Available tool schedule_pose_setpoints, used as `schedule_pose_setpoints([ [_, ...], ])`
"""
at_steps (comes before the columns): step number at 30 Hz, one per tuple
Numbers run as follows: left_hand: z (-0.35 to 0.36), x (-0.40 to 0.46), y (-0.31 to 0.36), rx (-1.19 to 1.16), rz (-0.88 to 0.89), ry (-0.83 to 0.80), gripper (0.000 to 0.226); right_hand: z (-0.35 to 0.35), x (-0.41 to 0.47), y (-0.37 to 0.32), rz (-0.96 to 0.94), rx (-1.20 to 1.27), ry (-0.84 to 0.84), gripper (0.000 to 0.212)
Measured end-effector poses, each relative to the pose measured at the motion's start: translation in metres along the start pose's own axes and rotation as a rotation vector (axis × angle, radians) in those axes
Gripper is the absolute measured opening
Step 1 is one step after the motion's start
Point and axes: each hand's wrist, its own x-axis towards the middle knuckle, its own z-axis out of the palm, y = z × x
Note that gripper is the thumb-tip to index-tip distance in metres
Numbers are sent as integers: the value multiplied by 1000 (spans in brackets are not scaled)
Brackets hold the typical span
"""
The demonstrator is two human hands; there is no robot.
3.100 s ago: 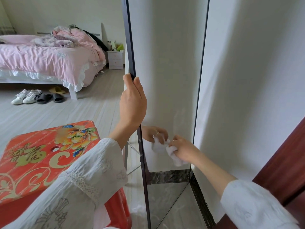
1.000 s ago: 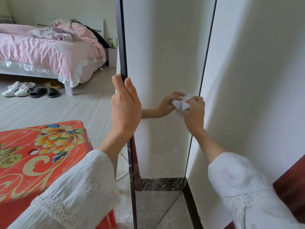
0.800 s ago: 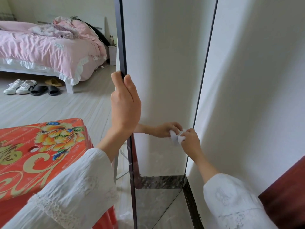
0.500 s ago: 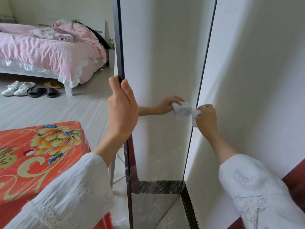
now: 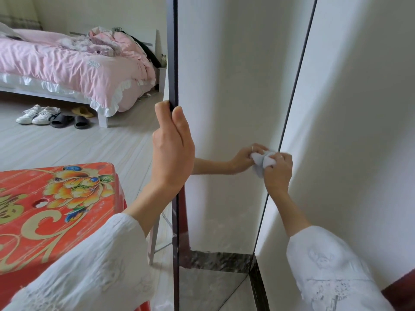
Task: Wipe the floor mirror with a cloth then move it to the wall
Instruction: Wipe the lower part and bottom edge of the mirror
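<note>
The tall floor mirror (image 5: pixel 226 86) with a thin dark frame stands upright right in front of me, close beside the white wall (image 5: pixel 359 108), and its glass reflects that wall. My left hand (image 5: pixel 173 149) grips the mirror's left frame edge at mid height. My right hand (image 5: pixel 277 171) holds a crumpled white cloth (image 5: pixel 262 161) pressed against the glass near the mirror's right edge. The hand and cloth are doubled by their reflection in the glass.
A red plastic stool (image 5: pixel 54 209) with a flower print stands at my lower left, touching distance from the mirror. A bed with pink bedding (image 5: pixel 74 66) lies at the far left, with shoes and slippers (image 5: pixel 51 116) on the pale floor beside it. Dark skirting (image 5: pixel 258 288) runs along the wall's base.
My right hand and the cloth have wiped up and down along the mirror's right edge, and now sit slightly lower than half a second ago. My left hand keeps its grip on the frame.
</note>
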Motion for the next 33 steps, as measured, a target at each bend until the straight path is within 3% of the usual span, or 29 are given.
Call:
schedule_pose_setpoints([
  [3,1,0,-1,4,7,13,17,12,-22,34,97,-86,-107,28],
  [6,1,1,0,13,22,28,15,7,-28,51,150,-157,-343,26],
  [9,0,1,0,19,15,27,15,-12,-23,60,145,-449,-589,30],
  [11,0,0,-1,15,14,24,15,-21,-15,55,130,-468,-513,32],
  [15,1,0,0,23,25,40,14,-29,13,23,-5,-159,-183,34],
  [18,1,1,0,18,20,44,14,-27,25,-7,-45,46,-12,22],
  [33,1,-44,-28,82,-22,54,23,25,-50,81,1,-39,-141,24],
])
